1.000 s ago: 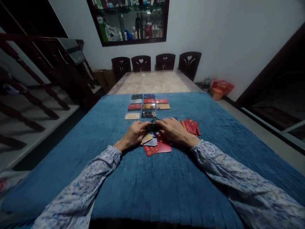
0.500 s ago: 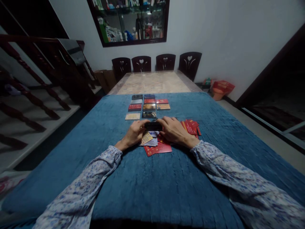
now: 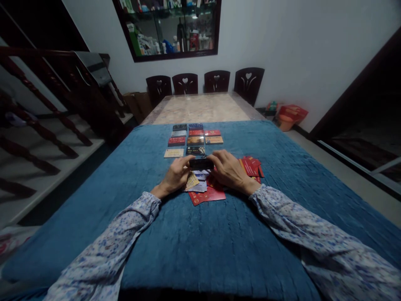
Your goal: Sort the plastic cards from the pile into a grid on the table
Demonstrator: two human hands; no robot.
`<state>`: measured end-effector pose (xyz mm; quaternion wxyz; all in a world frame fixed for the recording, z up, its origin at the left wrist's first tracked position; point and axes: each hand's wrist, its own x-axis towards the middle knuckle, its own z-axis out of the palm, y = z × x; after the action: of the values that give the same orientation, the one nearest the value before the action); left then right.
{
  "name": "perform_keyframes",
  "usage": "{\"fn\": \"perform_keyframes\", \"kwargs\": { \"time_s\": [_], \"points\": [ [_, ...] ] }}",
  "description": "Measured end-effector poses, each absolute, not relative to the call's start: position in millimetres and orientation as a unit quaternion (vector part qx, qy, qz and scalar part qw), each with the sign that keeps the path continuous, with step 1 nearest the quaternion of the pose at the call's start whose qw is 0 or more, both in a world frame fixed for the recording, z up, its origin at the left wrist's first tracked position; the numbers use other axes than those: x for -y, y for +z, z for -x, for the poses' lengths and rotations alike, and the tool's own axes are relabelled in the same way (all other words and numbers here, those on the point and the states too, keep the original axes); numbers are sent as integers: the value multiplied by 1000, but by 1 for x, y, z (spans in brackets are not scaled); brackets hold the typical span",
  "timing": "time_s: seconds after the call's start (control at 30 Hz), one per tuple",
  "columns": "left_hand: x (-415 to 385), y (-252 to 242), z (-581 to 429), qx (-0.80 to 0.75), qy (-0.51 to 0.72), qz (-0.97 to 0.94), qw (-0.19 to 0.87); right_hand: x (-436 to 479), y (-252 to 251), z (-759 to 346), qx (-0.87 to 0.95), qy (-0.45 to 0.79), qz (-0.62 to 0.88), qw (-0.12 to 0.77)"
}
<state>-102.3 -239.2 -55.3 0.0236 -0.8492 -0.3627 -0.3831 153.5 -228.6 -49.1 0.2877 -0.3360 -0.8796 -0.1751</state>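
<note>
A wall cabinet (image 3: 175, 56) held bottles (image 3: 159, 47) and a dark flask (image 3: 181, 36); a red bag (image 3: 293, 111) topped an orange bin (image 3: 285, 123). The left hand (image 3: 174, 174) and right hand (image 3: 231, 170) pinched the black card stack (image 3: 201, 164) at its 2 ends, between their fingers (image 3: 185, 161), above loose cards (image 3: 210, 194) on the blue cloth (image 3: 200, 246).

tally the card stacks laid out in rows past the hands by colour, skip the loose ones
Red stacks: 3
Black or dark blue stacks: 3
Gold, yellow or cream stacks: 3
Pale grey-blue stack: 1
Total: 10
</note>
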Motion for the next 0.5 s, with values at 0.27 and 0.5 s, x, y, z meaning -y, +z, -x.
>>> {"fn": "perform_keyframes", "kwargs": {
  "time_s": [0.27,0.5],
  "points": [
    [240,-55,101,363,-383,848,47,229,-46,-155,880,-193,317,296],
    [238,-54,102,353,-361,861,65,226,-47,-157,880,-183,310,310]
  ]
}}
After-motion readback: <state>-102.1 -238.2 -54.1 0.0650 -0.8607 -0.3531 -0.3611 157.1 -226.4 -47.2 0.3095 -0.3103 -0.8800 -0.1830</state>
